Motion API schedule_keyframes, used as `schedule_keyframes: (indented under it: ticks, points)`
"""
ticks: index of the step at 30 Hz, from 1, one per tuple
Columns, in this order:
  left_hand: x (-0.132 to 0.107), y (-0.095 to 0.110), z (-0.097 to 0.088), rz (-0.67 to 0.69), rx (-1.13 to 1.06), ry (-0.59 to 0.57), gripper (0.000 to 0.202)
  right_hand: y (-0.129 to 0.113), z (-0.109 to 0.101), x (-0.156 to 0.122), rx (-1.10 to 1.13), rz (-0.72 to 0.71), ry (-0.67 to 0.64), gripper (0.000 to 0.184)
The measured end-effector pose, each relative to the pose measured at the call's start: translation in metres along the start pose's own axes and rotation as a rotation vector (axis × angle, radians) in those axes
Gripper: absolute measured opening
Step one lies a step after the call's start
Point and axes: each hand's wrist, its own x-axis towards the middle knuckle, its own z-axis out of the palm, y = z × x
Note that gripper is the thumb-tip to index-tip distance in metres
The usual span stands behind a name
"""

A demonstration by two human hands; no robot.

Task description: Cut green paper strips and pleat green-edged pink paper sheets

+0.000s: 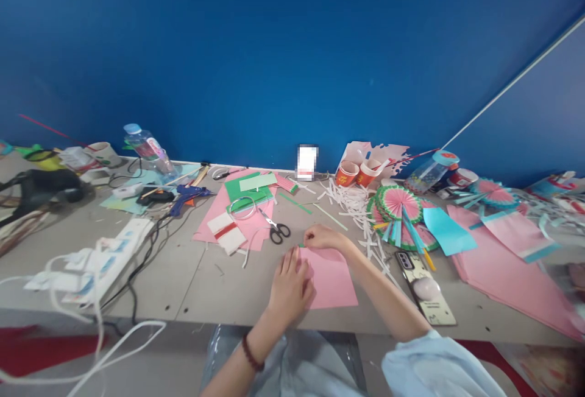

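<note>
From the head camera, a grey table runs left to right under a blue wall. A pink sheet lies at the near edge, right in front of the person.

The left hand lies flat on the sheet's near left part, fingers stretched out and together, holding nothing. The right hand rests at the sheet's far left corner with its fingers curled and drawn together. A tiny green scrap shows at its fingertips, and it is not clear whether they pinch the scrap or the sheet's edge.

Black-handled scissors lie just beyond the sheet to the left, on more pink paper. A phone lies near the right forearm. Further right are folded paper fans and a heap of white strips, with two red paper cups by the wall. Far to the left stand a water bottle and a blue glue gun, with a white power strip nearer.
</note>
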Motion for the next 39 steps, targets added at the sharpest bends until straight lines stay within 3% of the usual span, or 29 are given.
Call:
schedule_keyframes:
  ticks: [18,26,39]
  points:
    - [0.003,0.000,-0.004,0.007,0.019,-0.007,0.033,0.009,-0.011,-0.012,-0.114,0.002,0.026,0.019]
    - [0.003,-0.004,0.000,0.031,0.058,0.028,0.054,0.007,-0.010,-0.022,-0.151,0.021,0.100,0.022]
    - [0.009,0.005,0.010,-0.037,0.146,0.086,0.056,0.009,-0.009,-0.034,-0.153,0.066,0.136,0.018]
